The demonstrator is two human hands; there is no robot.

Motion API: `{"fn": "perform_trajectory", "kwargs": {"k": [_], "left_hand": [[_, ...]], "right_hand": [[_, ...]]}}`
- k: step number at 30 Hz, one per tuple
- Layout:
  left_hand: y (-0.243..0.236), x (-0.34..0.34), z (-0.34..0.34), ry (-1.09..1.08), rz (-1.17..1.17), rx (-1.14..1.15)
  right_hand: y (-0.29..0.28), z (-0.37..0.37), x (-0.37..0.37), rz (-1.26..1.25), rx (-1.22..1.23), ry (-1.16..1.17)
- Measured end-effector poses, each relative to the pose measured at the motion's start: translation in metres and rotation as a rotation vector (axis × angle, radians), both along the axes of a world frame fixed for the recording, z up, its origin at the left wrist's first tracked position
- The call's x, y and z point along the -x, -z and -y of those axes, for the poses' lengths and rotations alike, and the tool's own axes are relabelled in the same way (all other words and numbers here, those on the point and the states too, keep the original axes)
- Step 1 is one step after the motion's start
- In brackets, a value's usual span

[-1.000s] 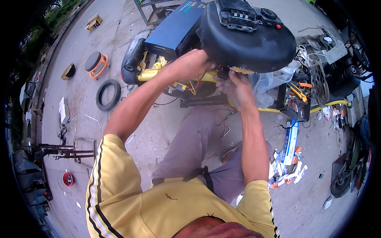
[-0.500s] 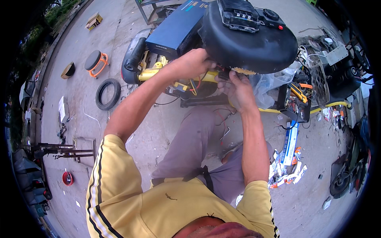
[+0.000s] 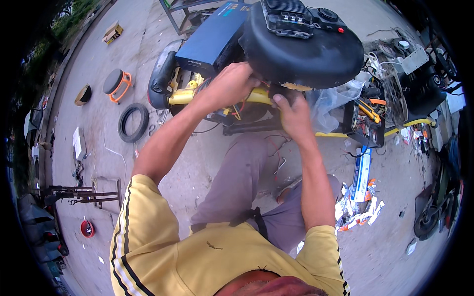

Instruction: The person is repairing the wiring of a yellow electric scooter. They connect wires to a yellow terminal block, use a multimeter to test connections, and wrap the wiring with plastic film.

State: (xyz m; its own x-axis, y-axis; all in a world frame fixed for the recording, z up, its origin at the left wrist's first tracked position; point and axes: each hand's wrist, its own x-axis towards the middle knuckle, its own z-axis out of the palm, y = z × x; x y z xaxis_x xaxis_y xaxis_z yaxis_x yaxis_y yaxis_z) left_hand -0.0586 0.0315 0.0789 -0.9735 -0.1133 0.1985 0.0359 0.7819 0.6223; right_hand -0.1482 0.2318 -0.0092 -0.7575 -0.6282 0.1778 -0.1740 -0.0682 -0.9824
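Observation:
Both my hands work under the front edge of a black scooter seat [image 3: 311,61], above a yellow frame tube [image 3: 183,96]. My left hand [image 3: 234,83] is closed, its fingertips at thin wires; what they pinch is hidden. My right hand [image 3: 295,112] grips a small dark block [image 3: 278,91], with the thumb on its near side. Red and yellow wires [image 3: 239,111] hang below the tube, between the hands. A black finned controller [image 3: 288,19] lies on the seat beside a black part with a round knob [image 3: 328,16].
Left of the seat rests a long blue box [image 3: 213,38]. To the right are clear plastic sheeting [image 3: 332,104] and an open black case of wires with a yellow-orange cutter [image 3: 369,111]. A tyre [image 3: 133,123], a stool [image 3: 113,83] and torn wrappers [image 3: 363,214] are on the ground.
My right thumb now presses against the near side of the dark block, and the hand is more upright. My left hand stays near the wires. The whole view has shifted slightly.

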Motion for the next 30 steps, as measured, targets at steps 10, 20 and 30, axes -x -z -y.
{"fn": "perform_trajectory", "kwargs": {"k": [10,20,30], "left_hand": [[-0.008,0.0,-0.012,-0.112,0.15,0.053],[-0.013,-0.003,-0.022,-0.133,0.134,0.035],[-0.024,-0.004,-0.027,-0.128,0.205,0.115]], "right_hand": [[-0.004,0.001,-0.014,-0.348,-0.002,0.146],[-0.01,0.001,-0.024,-0.379,0.092,0.176],[-0.017,0.012,-0.033,-0.353,0.097,0.211]]}}
